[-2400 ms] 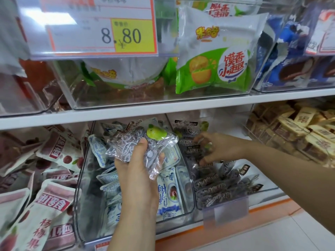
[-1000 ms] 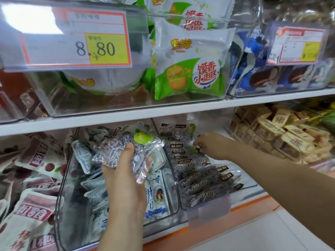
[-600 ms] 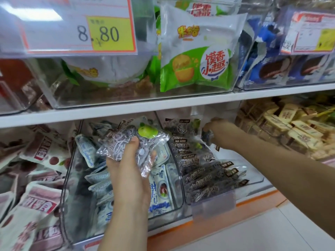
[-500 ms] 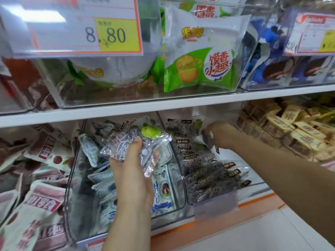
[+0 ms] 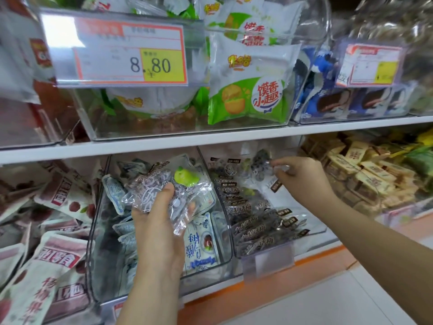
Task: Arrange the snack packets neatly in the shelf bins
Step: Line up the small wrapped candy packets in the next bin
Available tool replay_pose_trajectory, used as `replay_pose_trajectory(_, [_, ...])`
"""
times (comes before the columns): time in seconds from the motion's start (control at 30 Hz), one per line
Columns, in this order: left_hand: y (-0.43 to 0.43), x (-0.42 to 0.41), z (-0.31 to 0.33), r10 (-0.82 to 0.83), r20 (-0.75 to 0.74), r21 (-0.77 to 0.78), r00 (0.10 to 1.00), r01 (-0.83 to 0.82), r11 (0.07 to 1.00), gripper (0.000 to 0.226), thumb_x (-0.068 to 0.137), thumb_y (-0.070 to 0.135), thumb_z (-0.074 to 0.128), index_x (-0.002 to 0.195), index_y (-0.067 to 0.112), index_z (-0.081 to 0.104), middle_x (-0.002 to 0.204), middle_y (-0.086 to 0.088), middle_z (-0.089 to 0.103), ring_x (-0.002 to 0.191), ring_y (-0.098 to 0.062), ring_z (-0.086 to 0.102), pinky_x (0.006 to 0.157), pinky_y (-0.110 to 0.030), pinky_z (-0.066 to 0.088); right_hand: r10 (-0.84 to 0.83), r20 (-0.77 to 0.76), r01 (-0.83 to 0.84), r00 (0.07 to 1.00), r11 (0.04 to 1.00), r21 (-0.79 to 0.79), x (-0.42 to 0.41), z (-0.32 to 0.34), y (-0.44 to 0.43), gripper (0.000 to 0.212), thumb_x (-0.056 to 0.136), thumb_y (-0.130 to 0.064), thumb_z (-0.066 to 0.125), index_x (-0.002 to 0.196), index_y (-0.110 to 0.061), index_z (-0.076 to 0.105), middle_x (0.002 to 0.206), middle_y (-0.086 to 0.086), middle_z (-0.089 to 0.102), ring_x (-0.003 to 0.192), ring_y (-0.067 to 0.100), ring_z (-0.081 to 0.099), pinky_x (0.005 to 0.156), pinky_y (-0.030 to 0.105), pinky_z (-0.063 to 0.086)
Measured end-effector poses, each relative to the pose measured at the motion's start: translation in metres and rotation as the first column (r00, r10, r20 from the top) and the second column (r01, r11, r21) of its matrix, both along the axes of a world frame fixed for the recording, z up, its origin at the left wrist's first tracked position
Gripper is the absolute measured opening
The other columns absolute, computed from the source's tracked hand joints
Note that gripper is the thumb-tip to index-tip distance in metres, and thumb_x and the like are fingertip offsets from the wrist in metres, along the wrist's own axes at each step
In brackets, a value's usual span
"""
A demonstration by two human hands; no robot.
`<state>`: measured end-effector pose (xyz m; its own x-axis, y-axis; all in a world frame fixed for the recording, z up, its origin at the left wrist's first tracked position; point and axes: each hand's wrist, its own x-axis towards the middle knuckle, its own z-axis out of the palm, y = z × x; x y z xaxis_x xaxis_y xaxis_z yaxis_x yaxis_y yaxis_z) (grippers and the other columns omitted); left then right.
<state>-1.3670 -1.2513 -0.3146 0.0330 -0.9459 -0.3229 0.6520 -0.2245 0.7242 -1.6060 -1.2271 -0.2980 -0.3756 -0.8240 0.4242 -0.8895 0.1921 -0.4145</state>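
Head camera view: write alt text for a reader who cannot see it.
The left hand grips a bundle of clear snack packets while the right hand pinches another packet above a lower shelf bin. A price tag above reads 8.80.

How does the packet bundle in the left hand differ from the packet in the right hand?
Grip: the left hand wraps the packet bundle in its palm; the right hand pinches the single packet by fingertips.
Place: the packet bundle is before the blue-white packet bin; the single packet is over the dark-packet bin.
Both: clear wrappers, dark contents.
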Motion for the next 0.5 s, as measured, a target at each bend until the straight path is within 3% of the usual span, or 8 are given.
replay_pose_trajectory(0.1, [0.002, 0.002, -0.002, -0.014, 0.038, -0.007, 0.999, 0.014, 1.0, 0.079, 0.081, 0.022, 0.069, 0.148, 0.022, 0.027, 0.14, 0.002, 0.05, 0.123, -0.015, 0.052, 0.099, -0.036, 0.045, 0.066, 0.39, -0.036, 0.918, 0.996, -0.083, 0.009, -0.004, -0.012, 0.022, 0.085, -0.001, 0.063, 0.101, -0.013, 0.071, 0.085, 0.007, 0.067, 0.046, -0.009, 0.054, 0.051, 0.007, 0.043])
replay_pose_trajectory(0.13, [0.003, 0.002, -0.002, -0.015, 0.044, -0.006, 0.999, 0.016, 1.0, 0.08, 0.081, 0.022, 0.069, 0.149, 0.022, 0.026, 0.142, 0.002, 0.049, 0.125, -0.015, 0.051, 0.102, -0.038, 0.041, 0.103, 0.488, -0.057, 0.867, 0.992, -0.109, 0.012, -0.005, -0.019, 0.023, 0.086, 0.001, 0.062, 0.103, -0.013, 0.07, 0.089, 0.008, 0.068, 0.055, -0.006, 0.059, 0.06, 0.013, 0.051])
replay_pose_trajectory(0.2, [0.003, 0.001, 0.001, -0.011, 0.045, -0.005, 0.999, 0.011, 1.0, 0.08, 0.082, 0.021, 0.069, 0.149, 0.021, 0.026, 0.139, 0.001, 0.051, 0.119, -0.014, 0.055, 0.095, -0.034, 0.045, 0.165, 0.622, -0.082, 0.765, 0.984, -0.159, 0.019, -0.006, -0.035, 0.025, 0.086, 0.005, 0.058, 0.102, -0.01, 0.07, 0.093, 0.006, 0.068, 0.07, 0.01, 0.064, 0.074, 0.03, 0.057])
replay_pose_trajectory(0.27, [0.003, 0.0, 0.003, -0.014, 0.045, -0.003, 0.999, 0.014, 1.0, 0.085, 0.078, 0.021, 0.072, 0.149, 0.022, 0.026, 0.139, 0.002, 0.051, 0.118, -0.013, 0.056, 0.098, -0.037, 0.045, 0.194, 0.737, -0.108, 0.647, 0.981, -0.164, 0.027, -0.009, -0.047, 0.022, 0.087, 0.007, 0.057, 0.1, -0.007, 0.067, 0.091, 0.007, 0.067, 0.066, 0.014, 0.063, 0.068, 0.027, 0.056])
replay_pose_trajectory(0.33, [0.002, -0.001, 0.004, -0.013, 0.047, -0.006, 0.999, 0.013, 1.0, 0.094, 0.07, 0.025, 0.075, 0.149, 0.025, 0.024, 0.144, 0.002, 0.046, 0.126, -0.016, 0.049, 0.108, -0.044, 0.037, 0.166, 0.754, -0.201, 0.636, 0.979, -0.046, 0.032, -0.014, -0.052, 0.025, 0.087, 0.0, 0.062, 0.111, -0.006, 0.062, 0.093, 0.006, 0.066, 0.06, 0.006, 0.06, 0.058, 0.016, 0.051])
replay_pose_trajectory(0.4, [0.0, -0.002, 0.003, 0.0, 0.035, -0.015, 0.999, 0.001, 1.0, 0.089, 0.075, 0.025, 0.072, 0.149, 0.026, 0.023, 0.145, 0.004, 0.043, 0.128, -0.015, 0.045, 0.11, -0.042, 0.032, 0.149, 0.671, -0.28, 0.727, 0.956, 0.091, 0.031, -0.018, -0.053, 0.028, 0.089, -0.012, 0.062, 0.116, -0.012, 0.055, 0.094, 0.001, 0.063, 0.067, 0.003, 0.055, 0.052, 0.011, 0.045])
replay_pose_trajectory(0.5, [-0.002, -0.003, 0.001, 0.006, 0.037, -0.01, 0.999, -0.006, 1.0, 0.085, 0.08, 0.024, 0.069, 0.15, 0.023, 0.021, 0.147, 0.006, 0.039, 0.129, -0.012, 0.042, 0.108, -0.039, 0.032, 0.055, 0.658, -0.167, 0.751, 0.98, 0.108, 0.012, -0.013, -0.054, 0.027, 0.093, -0.018, 0.055, 0.118, -0.009, 0.052, 0.094, 0.005, 0.063, 0.076, 0.017, 0.055, 0.066, 0.027, 0.046])
